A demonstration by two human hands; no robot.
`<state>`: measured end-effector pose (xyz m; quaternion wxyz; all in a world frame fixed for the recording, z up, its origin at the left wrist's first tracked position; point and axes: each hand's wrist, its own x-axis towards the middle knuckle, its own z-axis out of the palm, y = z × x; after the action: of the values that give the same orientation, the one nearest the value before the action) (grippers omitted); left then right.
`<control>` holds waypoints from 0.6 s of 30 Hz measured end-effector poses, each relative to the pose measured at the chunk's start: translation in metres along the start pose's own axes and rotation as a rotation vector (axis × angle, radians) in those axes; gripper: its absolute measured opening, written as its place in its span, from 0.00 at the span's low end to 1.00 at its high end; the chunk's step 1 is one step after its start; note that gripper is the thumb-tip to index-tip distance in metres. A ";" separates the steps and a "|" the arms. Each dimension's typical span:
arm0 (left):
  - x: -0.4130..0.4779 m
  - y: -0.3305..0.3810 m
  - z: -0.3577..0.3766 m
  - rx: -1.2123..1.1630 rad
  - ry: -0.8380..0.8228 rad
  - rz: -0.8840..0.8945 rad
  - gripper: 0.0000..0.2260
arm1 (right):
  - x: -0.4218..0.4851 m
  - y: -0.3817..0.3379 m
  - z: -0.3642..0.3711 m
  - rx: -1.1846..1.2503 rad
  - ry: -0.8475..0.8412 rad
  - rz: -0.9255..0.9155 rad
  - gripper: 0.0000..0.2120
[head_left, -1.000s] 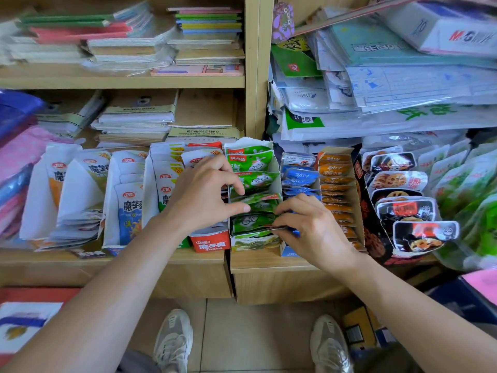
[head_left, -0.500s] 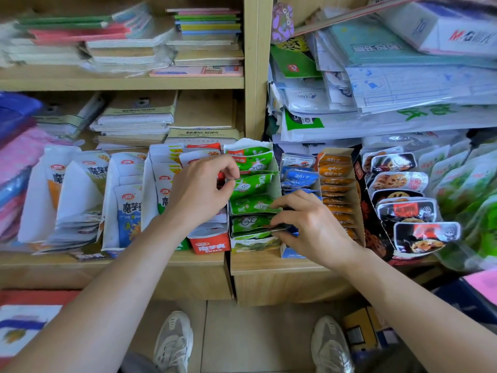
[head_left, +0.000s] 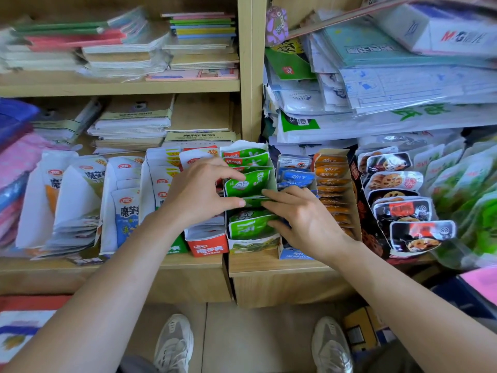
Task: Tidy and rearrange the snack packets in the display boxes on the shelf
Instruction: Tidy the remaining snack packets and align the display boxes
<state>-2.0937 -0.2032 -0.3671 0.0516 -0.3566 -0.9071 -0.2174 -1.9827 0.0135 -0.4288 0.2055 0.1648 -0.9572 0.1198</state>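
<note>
In the display box (head_left: 252, 244), the left grip (head_left: 199, 192) pinches a green packet (head_left: 247, 184); the right grip (head_left: 304, 219), fingers straight, touches the packets below (head_left: 250, 227).

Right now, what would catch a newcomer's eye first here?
The left grip pinches green packets in the middle display box while the right grip touches them. Orange packets stand in a row further right, and stacked notebooks crowd the upper shelf.
</note>
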 end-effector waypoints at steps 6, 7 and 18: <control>0.002 -0.004 0.007 0.075 0.029 0.098 0.03 | -0.003 -0.006 -0.004 -0.012 0.029 0.023 0.24; 0.003 -0.004 0.007 0.052 0.032 0.075 0.03 | -0.004 -0.006 -0.004 0.003 0.040 0.032 0.24; 0.015 -0.011 0.008 -0.235 0.187 -0.229 0.07 | -0.009 -0.006 -0.001 0.119 0.063 0.082 0.28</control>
<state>-2.1117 -0.1979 -0.3747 0.0688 -0.2328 -0.9015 -0.3584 -1.9724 0.0102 -0.4309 0.2200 0.1335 -0.9474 0.1902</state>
